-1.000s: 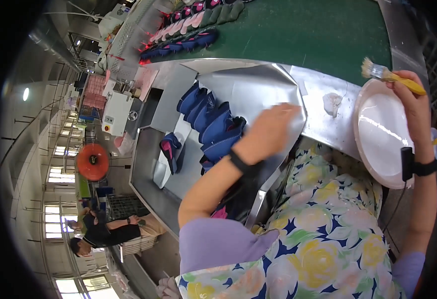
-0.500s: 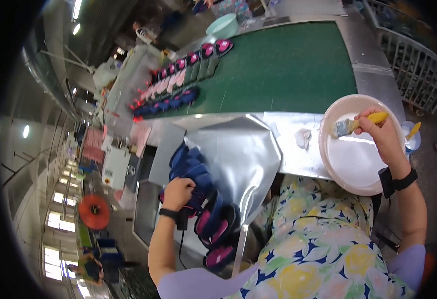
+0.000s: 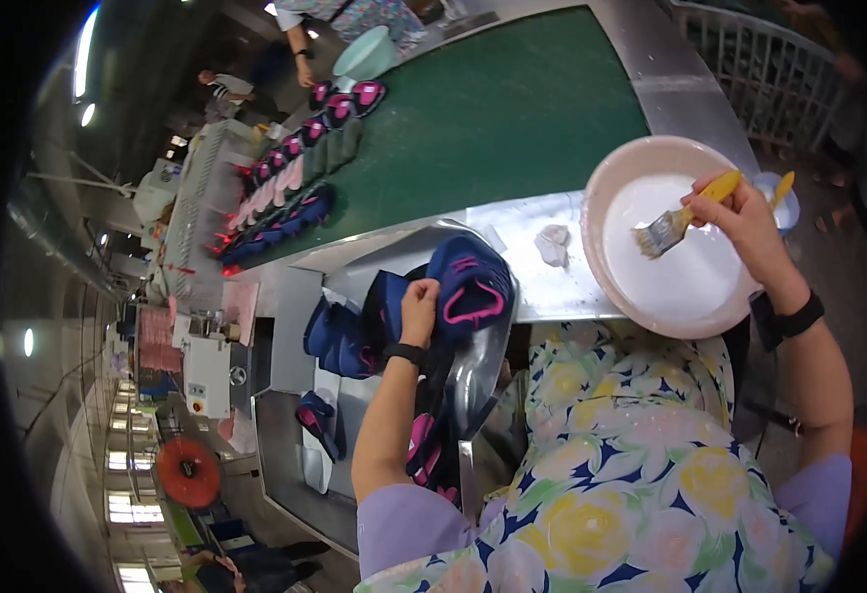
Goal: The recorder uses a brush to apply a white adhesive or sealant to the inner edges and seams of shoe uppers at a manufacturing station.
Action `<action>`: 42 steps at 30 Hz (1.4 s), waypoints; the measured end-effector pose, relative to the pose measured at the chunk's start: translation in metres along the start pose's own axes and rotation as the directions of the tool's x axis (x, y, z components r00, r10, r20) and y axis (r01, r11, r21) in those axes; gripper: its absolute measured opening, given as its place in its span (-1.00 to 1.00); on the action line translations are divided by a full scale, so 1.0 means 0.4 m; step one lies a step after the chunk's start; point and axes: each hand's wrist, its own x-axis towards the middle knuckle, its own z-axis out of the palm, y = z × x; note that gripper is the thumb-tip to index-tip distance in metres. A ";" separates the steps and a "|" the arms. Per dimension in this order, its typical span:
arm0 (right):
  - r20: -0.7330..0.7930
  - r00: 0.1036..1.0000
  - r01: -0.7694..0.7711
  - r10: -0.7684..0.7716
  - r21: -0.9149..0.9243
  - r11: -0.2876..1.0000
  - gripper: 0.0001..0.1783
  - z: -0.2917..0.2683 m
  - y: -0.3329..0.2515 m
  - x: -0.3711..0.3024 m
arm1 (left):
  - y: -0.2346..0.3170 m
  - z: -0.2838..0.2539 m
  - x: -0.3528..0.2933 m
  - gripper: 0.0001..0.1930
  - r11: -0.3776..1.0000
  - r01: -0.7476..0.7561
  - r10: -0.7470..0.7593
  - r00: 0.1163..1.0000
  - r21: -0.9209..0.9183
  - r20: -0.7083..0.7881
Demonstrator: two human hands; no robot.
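My left hand (image 3: 417, 312) is closed on a dark blue shoe upper (image 3: 469, 265) with pink edging round its opening, raised above a metal tray (image 3: 474, 378). More dark blue uppers (image 3: 332, 336) lie in the tray, partly hidden by my hand and forearm. My right hand (image 3: 740, 222) grips the yellow handle of a flat paintbrush (image 3: 662, 233). Its whitish bristles point down over a pale pink basin (image 3: 601, 180) holding milky white liquid. Whether the bristle tips touch the liquid, I cannot tell.
A crumpled whitish cloth (image 3: 554, 245) lies left of the basin. Behind it, a green conveyor belt (image 3: 473, 119) carries rows of shoe parts (image 3: 300, 148). Another yellow-handled brush (image 3: 784, 186) stands in a small tub at the right. A co-worker's hand (image 3: 304, 75) reaches in beside a mint-green basin (image 3: 366, 54).
My left hand has moved right and up, lifting a blue upper from the tray. The brush has tilted from nearly level to bristles down over the liquid. A co-worker's arm has appeared at the belt.
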 end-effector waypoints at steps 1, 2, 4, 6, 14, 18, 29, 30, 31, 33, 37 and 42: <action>-0.027 1.000 -0.009 0.008 -0.059 0.998 -0.73 -0.036 0.011 -0.001 | 0.055 0.024 0.015 -0.88 0.969 -0.017 0.017 1.000 0.245 0.001; -0.048 0.998 -0.031 0.028 -0.066 0.997 -0.73 -0.057 0.018 0.002 | 0.091 0.022 0.020 -0.83 0.794 -0.217 0.203 0.975 0.568 0.089; -0.103 0.994 -0.047 0.023 -0.236 0.971 -0.80 -0.115 0.033 0.006 | 0.262 0.079 -0.032 -0.67 0.358 -0.508 0.641 0.744 0.783 0.189; -0.064 0.998 -0.016 -0.004 -0.312 0.950 -0.80 -0.118 0.061 0.024 | 0.304 0.085 -0.034 -0.53 0.556 -0.684 0.541 0.729 0.473 0.419; 0.371 0.928 0.219 -0.020 -0.502 0.836 -0.68 0.082 0.111 0.073 | 0.321 0.093 -0.032 -0.60 0.354 -0.671 0.250 0.739 0.651 0.626; 0.314 0.947 0.268 -0.067 -0.657 0.705 -0.68 0.049 0.116 0.075 | 0.478 -0.073 0.018 -0.57 0.711 -0.461 0.391 0.887 0.531 0.245; 0.417 0.908 0.316 0.027 -0.727 0.609 -0.80 -0.054 0.122 0.066 | 0.538 0.074 0.083 -0.47 0.637 -0.606 0.635 0.763 0.477 0.121; 0.376 0.926 0.309 -0.032 -0.707 0.636 -0.79 -0.085 0.102 0.078 | 0.545 0.093 0.069 -0.47 0.631 -0.619 0.648 0.752 0.468 0.120; 0.327 0.937 0.320 -0.121 -0.672 0.668 -0.78 -0.111 0.067 0.076 | 0.569 0.132 0.078 -0.47 0.621 -0.637 0.663 0.737 0.456 0.127; 0.224 0.952 0.305 -0.209 -0.650 0.696 -0.77 -0.137 0.015 0.078 | 0.594 0.198 0.072 -0.47 0.596 -0.692 0.698 0.697 0.408 0.162; 0.153 0.899 0.438 -0.411 -0.349 0.829 -0.76 -0.110 -0.083 0.092 | 0.679 0.320 0.087 -0.46 0.526 -0.796 0.769 0.595 0.299 0.234; 0.110 0.883 0.459 -0.457 -0.411 0.788 -0.71 -0.126 -0.087 0.077 | 0.713 0.421 0.046 -0.46 0.462 -0.862 0.827 0.503 0.208 0.251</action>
